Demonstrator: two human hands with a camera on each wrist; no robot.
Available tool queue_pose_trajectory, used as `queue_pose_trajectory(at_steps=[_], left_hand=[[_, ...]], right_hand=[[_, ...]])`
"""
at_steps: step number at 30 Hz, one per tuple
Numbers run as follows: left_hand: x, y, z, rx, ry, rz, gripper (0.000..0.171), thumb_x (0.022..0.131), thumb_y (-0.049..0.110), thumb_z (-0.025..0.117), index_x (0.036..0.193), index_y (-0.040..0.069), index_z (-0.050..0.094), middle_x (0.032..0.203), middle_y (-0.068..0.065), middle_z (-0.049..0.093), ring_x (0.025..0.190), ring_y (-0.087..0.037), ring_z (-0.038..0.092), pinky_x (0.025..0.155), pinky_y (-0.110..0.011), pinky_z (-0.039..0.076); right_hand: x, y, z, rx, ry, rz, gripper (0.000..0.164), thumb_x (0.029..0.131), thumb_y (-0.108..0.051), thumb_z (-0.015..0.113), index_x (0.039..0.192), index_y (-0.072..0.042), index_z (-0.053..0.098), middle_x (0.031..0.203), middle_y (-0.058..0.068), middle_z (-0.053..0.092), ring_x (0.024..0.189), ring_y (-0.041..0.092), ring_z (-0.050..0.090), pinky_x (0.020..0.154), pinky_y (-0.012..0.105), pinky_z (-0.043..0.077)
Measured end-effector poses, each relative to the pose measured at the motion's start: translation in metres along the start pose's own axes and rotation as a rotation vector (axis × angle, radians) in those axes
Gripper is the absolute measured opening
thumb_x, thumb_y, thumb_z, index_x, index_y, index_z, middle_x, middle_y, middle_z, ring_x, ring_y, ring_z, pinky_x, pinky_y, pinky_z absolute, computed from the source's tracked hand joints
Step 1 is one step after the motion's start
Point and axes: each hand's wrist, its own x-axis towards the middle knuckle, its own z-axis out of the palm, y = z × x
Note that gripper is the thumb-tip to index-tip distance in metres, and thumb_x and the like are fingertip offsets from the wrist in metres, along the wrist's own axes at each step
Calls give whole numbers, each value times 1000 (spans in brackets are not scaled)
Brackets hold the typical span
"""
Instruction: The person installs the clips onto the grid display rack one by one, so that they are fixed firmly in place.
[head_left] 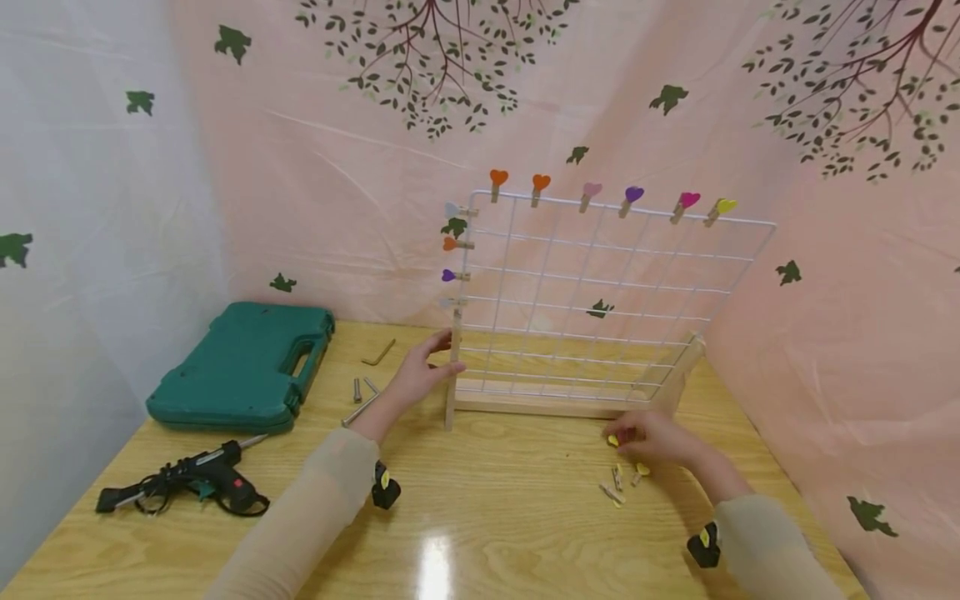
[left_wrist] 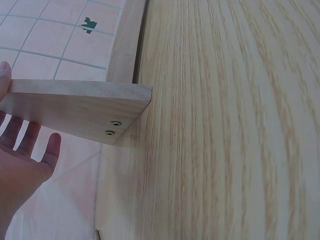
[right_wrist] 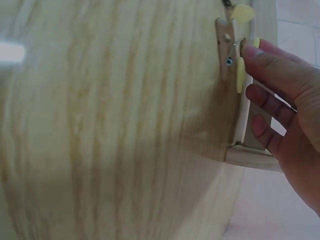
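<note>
A white wire grid (head_left: pixel 585 292) stands in a wooden frame (head_left: pixel 540 404). Heart-topped mini clothespins in orange, pink, purple, yellow and other colours are clipped along its top and left edges. My left hand (head_left: pixel 420 375) grips the frame's left side board (left_wrist: pixel 75 102), thumb on one side and fingers on the other. Low by the frame's right end, my right hand (head_left: pixel 656 437) pinches a clothespin with a yellow heart (head_left: pixel 613 440), partly hidden by the fingertips. Several loose clothespins (head_left: pixel 617 477) lie on the table just below that hand; one wooden clothespin (right_wrist: pixel 225 50) shows close to the fingertips.
A green plastic case (head_left: pixel 232 362) lies at the back left, with a black glue gun (head_left: pixel 213 479) in front of it. Between case and frame are a hex key (head_left: pixel 380 352) and some bolts (head_left: pixel 357 390). Printed cloth (head_left: pixel 337 208) hangs behind the wooden table (head_left: pixel 487 517).
</note>
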Motion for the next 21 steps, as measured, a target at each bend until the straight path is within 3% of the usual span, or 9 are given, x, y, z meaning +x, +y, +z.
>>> queue_pose_trajectory(at_steps=[6,9,15,21], left_hand=[[-10,24,-3,5,-22,1,64,83,23,63,137,8,33,132,-16,43,123,-32,37,91,-47,39],[-9,24,-3,-5,-21,-8,64,82,23,64,137,9,34,132,-15,43,123,-31,37,92,-48,38],[0,0,0,4,5,24,68,78,36,65,136,17,36,130,-8,47,121,-25,40,90,-44,41],[5,-11,2,13,14,23,68,77,38,66,136,20,37,130,-5,47,121,-22,40,90,-42,41]], right_hand=[[2,-1,4,-74,0,5,21,77,-7,68,98,-8,67,79,0,60,69,3,49,58,20,43],[4,-4,4,-88,-9,43,19,78,-11,68,96,-10,67,79,-2,60,69,3,49,58,20,43],[10,-13,2,-88,14,96,14,77,-20,69,90,-15,64,71,-11,55,64,2,48,55,20,43],[17,-39,-20,-18,114,50,15,77,-21,69,86,-14,58,69,-9,52,59,3,45,50,21,41]])
